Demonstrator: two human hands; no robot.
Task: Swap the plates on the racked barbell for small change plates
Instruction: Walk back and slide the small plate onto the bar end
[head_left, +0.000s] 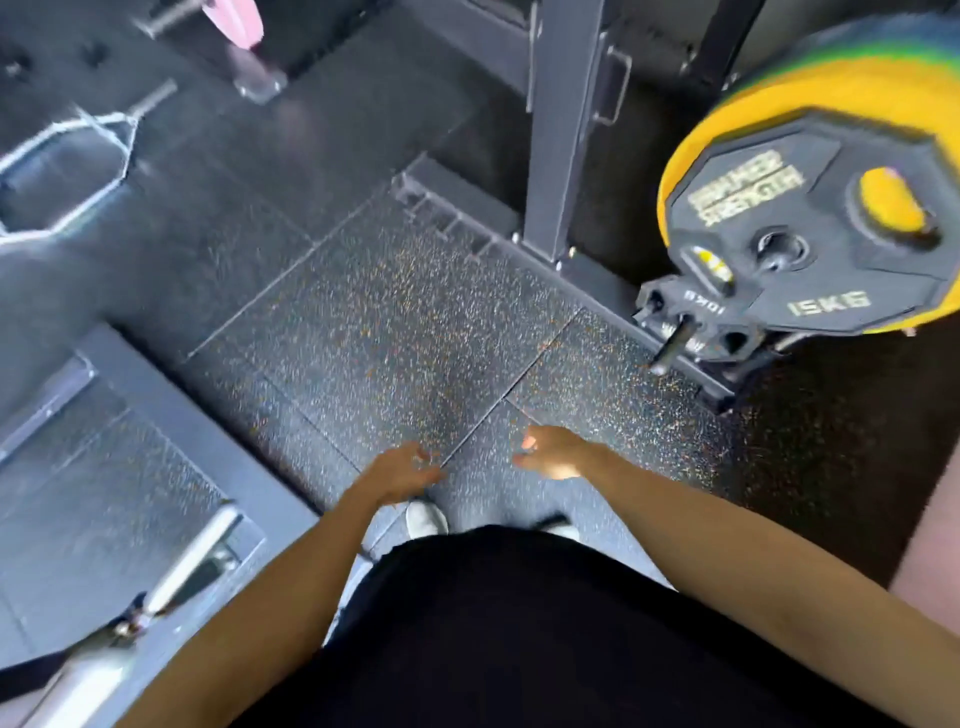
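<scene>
From the head camera, your left hand (402, 470) and right hand (553, 453) hang in front of your hips, both with fingers loosely spread and holding nothing, the speckled rubber floor (374, 322) below them; that reads as a walk between loads, hands kept free for the next plate. Up and to the right of your right hand, well apart from it, a storage peg carries the black 15KG plate (810, 228) face-on to you, with a yellow plate (727, 109) stacked behind it, so their shared axis runs away from you toward the upper right. Just below that stack, nearer your right hand, the smaller black plates (675, 312) sit on a short peg (672, 345) whose long axis points down and left, roughly toward your grip; one seems marked 10KG, though blur makes that uncertain. At the far lower left of your left hand a chrome bar (192, 558) slants from lower left to upper right; likely the racked barbell's sleeve, bare where it shows. The rack upright (558, 130) stands above both hands.
</scene>
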